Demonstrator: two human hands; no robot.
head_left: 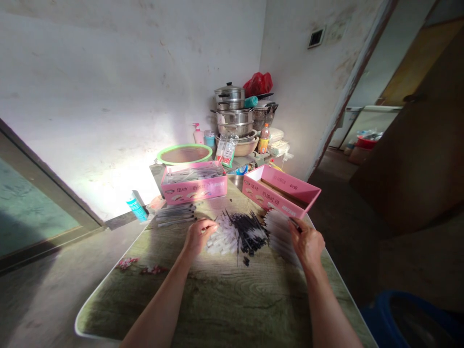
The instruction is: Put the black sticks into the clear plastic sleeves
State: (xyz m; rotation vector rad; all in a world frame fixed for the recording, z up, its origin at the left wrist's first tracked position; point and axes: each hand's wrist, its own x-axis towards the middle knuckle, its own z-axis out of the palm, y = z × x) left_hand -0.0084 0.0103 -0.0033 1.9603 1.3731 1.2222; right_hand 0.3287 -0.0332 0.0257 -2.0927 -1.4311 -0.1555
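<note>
My left hand [199, 237] is pinched closed just left of a pile of short white pieces [222, 238]; what its fingertips hold is too small to name. Beside that pile lies a heap of thin black sticks [249, 229] with dark ends. My right hand [308, 243] is closed at the right edge of a row of translucent white tubes [281, 234]. Something dark shows at its fingertips, too small to make out. Farther left, several slim grey-white sticks [176, 214] lie side by side on the wood-patterned table [232, 299].
A pink box [195, 190] filled with slim sticks stands at the back left. Another pink box [279, 193], with a brown bottom showing, stands at the back right. Behind them are a green-rimmed round tray [184, 154] and stacked pots [234, 116]. A blue tub [384, 314] stands at lower right.
</note>
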